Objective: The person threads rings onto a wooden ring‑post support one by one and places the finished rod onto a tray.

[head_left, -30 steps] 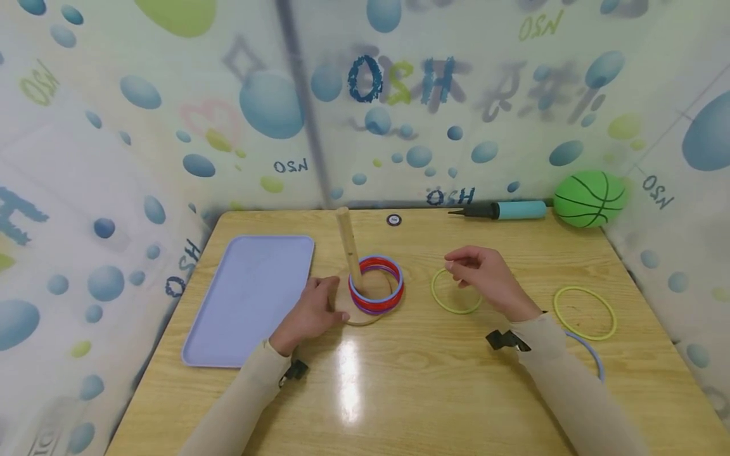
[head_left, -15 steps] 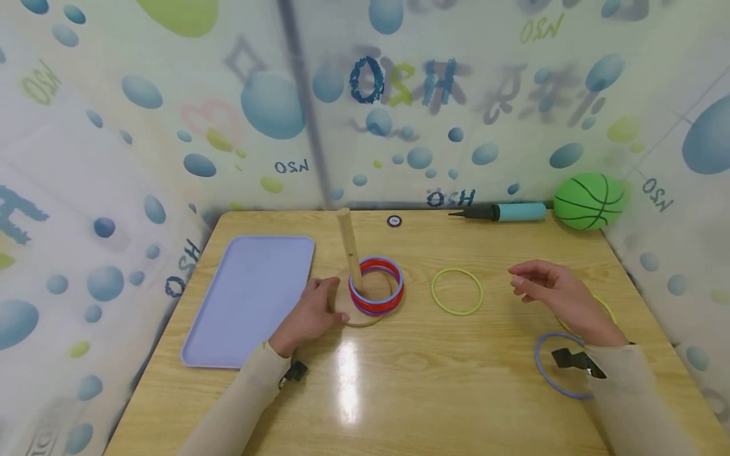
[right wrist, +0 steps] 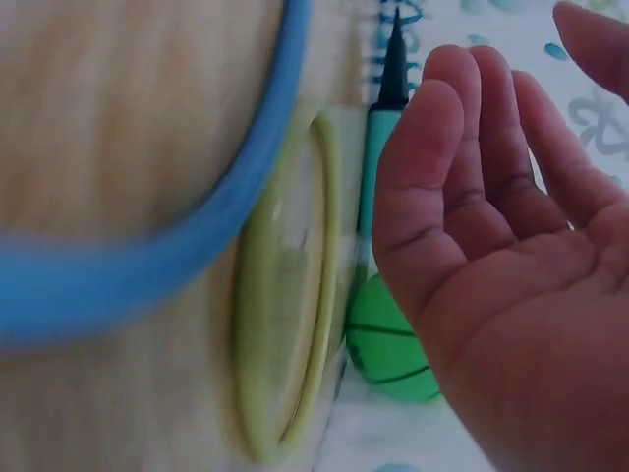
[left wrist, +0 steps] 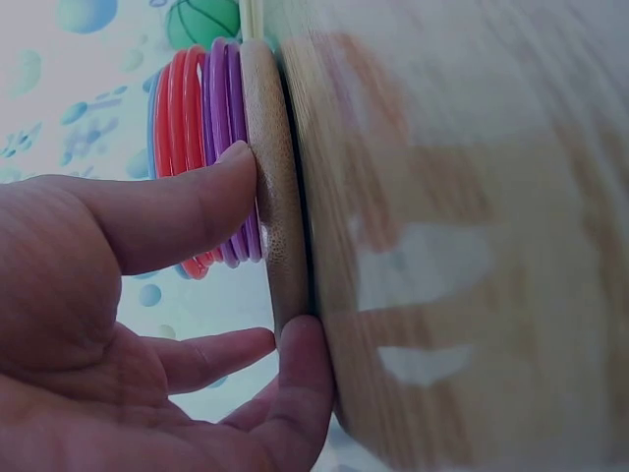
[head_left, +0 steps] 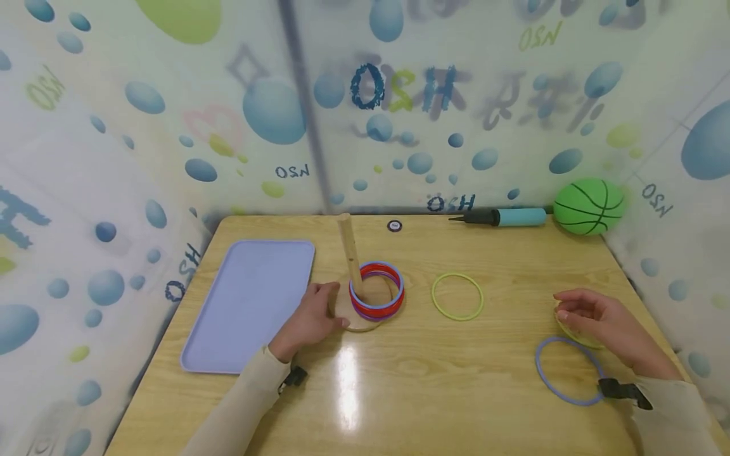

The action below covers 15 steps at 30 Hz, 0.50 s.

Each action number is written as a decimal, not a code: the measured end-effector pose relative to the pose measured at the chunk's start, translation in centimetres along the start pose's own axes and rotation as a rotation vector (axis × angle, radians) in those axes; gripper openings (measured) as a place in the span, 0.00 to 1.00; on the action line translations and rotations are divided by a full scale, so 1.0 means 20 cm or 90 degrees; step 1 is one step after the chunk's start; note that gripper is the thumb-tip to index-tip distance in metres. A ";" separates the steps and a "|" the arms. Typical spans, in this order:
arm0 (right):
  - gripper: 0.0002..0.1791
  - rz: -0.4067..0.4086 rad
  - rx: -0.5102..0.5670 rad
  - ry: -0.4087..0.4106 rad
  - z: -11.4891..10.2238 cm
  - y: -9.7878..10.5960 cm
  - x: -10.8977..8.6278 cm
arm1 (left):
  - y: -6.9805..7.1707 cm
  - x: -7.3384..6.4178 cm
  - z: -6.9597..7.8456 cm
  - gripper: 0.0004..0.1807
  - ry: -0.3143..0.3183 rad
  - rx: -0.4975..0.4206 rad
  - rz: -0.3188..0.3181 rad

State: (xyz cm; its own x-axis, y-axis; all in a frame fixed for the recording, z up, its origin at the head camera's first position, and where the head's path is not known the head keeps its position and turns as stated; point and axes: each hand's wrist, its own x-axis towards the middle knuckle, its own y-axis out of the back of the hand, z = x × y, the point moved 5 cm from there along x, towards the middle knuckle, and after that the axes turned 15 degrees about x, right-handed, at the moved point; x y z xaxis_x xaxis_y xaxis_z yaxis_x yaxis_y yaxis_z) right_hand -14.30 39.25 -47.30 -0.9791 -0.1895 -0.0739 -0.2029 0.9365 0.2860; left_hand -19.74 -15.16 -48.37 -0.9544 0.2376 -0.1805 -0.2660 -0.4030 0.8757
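Note:
My left hand [head_left: 308,320] holds the edge of a round wooden base [left wrist: 280,226], thumb on its upper face and fingers along the rim. From this base rises a wooden peg [head_left: 350,253] with a stack of rings [head_left: 379,311] around it: purple lowest, red above, light blue on top. My right hand [head_left: 613,323] hovers over a yellow ring [right wrist: 257,324] at the table's right side, fingers loosely bent with nothing between them; it hides much of that ring in the head view. Beside it lies a blue ring [head_left: 538,364], under the wrist.
Another yellow ring [head_left: 457,318] lies flat to the right of the peg. A lavender tray [head_left: 251,304] is on the left. Along the back edge are a small round disc [head_left: 395,225], a teal hand pump [head_left: 521,217] and a green ball [head_left: 589,206].
My right hand has moved rightward and nearer, from above the middle yellow ring to the yellow ring at the right. The left hand has stayed on the base.

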 end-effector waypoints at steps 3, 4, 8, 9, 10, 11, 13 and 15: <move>0.23 -0.015 -0.040 -0.031 0.05 0.02 -0.04 | -0.01 0.00 0.00 0.46 -0.007 0.000 0.004; 0.24 -0.020 -0.058 -0.046 0.06 0.03 -0.05 | -0.01 0.00 0.00 0.46 -0.006 -0.001 0.002; 0.24 -0.052 -0.125 -0.075 0.10 0.03 -0.08 | 0.00 0.01 0.00 0.46 -0.010 0.002 0.005; 0.23 -0.060 -0.140 -0.066 0.10 0.03 -0.09 | 0.00 0.01 0.00 0.46 -0.011 0.002 0.007; 0.22 -0.066 -0.150 -0.053 0.10 0.03 -0.09 | 0.00 0.01 0.00 0.46 -0.011 0.003 0.008; 0.22 -0.073 -0.160 -0.032 0.09 0.02 -0.09 | 0.00 0.01 0.00 0.46 -0.011 0.003 0.009; 0.19 -0.079 -0.172 0.000 0.09 0.00 -0.09 | 0.00 0.01 0.00 0.46 -0.012 0.005 0.006; 0.17 -0.085 -0.188 0.040 0.08 -0.02 -0.09 | 0.00 0.01 -0.01 0.46 -0.013 0.003 0.004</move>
State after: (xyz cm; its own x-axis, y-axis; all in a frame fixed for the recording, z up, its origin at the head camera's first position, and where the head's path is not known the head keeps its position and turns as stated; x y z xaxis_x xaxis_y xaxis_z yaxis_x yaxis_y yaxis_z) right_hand -12.44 39.74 -48.87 -0.9406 -0.3315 -0.0732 -0.3163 0.7775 0.5436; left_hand -19.87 -15.27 -48.38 -0.9532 0.2527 -0.1660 -0.2591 -0.3999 0.8792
